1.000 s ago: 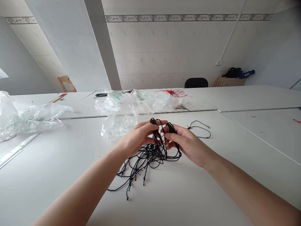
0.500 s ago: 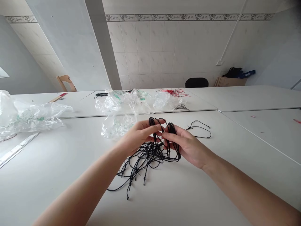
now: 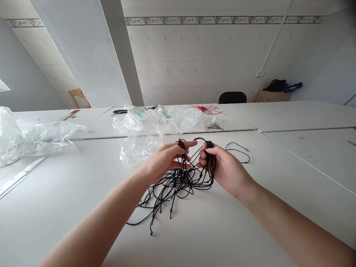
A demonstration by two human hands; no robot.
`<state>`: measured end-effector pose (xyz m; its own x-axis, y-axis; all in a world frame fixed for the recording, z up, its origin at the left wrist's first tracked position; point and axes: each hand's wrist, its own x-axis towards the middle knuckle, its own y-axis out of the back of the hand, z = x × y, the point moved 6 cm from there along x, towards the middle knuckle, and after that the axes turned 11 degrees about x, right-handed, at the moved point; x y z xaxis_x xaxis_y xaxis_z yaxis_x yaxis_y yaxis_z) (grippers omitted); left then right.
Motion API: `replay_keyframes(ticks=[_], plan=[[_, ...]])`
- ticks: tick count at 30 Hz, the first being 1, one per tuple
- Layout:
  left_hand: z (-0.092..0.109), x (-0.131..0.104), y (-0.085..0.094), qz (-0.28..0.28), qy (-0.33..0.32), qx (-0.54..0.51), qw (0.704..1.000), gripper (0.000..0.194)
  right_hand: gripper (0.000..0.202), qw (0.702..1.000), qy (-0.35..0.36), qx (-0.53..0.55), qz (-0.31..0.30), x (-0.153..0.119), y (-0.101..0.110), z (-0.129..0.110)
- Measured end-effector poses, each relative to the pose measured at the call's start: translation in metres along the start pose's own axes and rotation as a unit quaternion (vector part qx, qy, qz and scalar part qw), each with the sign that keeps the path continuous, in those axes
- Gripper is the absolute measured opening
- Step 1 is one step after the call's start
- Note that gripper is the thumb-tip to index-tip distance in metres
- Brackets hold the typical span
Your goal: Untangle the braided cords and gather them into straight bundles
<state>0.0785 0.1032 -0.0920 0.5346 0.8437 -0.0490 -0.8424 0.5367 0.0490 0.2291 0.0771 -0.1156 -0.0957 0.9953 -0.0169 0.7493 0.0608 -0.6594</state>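
Note:
Black knotted cords (image 3: 178,181) hang in a tangle between my hands, their loose ends spread on the white table (image 3: 217,237). Several loops of them pass over the fingers of my left hand (image 3: 168,157), whose thumb presses on them while the index finger points right. My right hand (image 3: 222,165) is closed round a thicker bundle of the same cords, thumb on top. One cord arches across from the right bundle toward the left index fingertip. A single black cord loop (image 3: 237,144) lies on the table just beyond my right hand.
Crumpled clear plastic bags (image 3: 158,122) lie ahead, with another (image 3: 36,137) at the left. Behind are red cords (image 3: 207,109), scissors (image 3: 215,127) and black cords (image 3: 120,111). A metal ruler (image 3: 23,176) lies at left. A black chair (image 3: 232,98) stands beyond the table.
My hands have come apart a little, the right one shifting right with its bundle. A cord now spans the gap above, and the right fingers have curled tighter.

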Motion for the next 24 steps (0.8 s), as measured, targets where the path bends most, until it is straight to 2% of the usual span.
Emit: replay_keyframes(ticks=[3, 9, 14, 18, 24], plan=[[0.001, -0.001, -0.003, -0.011, -0.001, 0.025, 1.0, 0.037, 0.011, 1.0, -0.004, -0.025, -0.001, 0.0, 0.0, 0.0], [-0.002, -0.004, -0.013, -0.049, 0.02, 0.048, 0.997, 0.046, 0.019, 0.992, -0.033, -0.109, -0.046, -0.004, -0.006, 0.006], [-0.002, -0.006, -0.02, -0.09, 0.007, 0.06, 0.994, 0.049, 0.022, 0.988, -0.038, -0.134, -0.063, -0.004, -0.007, 0.01], [-0.002, -0.006, -0.02, -0.098, 0.01, 0.061, 0.993, 0.049, 0.021, 0.99, -0.025, -0.13, -0.057, -0.003, -0.007, 0.012], [0.002, -0.006, -0.015, -0.091, -0.003, 0.093, 0.991, 0.038, 0.011, 0.993, 0.011, -0.115, -0.033, -0.003, -0.006, 0.01]])
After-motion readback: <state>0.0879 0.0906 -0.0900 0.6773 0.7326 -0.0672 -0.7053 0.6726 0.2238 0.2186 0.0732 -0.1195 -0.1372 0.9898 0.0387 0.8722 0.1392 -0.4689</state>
